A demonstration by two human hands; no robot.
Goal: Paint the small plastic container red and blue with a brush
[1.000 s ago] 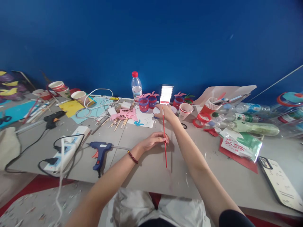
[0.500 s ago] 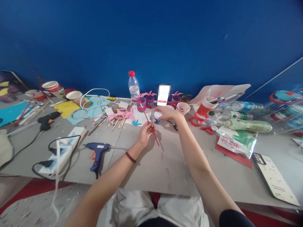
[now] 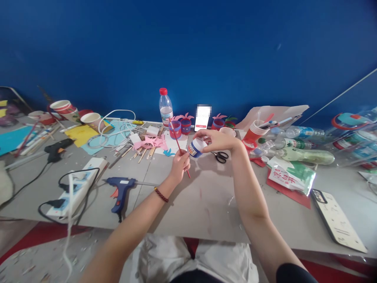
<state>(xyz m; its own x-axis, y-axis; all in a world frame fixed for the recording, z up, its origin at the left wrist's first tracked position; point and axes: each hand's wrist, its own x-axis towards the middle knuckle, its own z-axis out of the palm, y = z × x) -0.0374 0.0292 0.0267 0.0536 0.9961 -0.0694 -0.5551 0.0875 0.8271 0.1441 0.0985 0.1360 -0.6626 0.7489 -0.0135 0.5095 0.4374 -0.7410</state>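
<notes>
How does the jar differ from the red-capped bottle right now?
The jar is tilted in the right hand; the bottle stands upright, untouched. The jar is short and squat, the bottle taller and slimmer. The jar is mostly blue and white, while the bottle is clear with a red cap. Both carry printed labels.

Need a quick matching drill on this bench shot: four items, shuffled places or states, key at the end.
1. thin red stick
2. small jar
3. blue glue gun
4. plastic bottle

A. upright, red cap on
B. in the right hand
C. lying on its side
D. in the left hand

Pairs: 1-D, 2-B, 3-C, 4-A
</notes>
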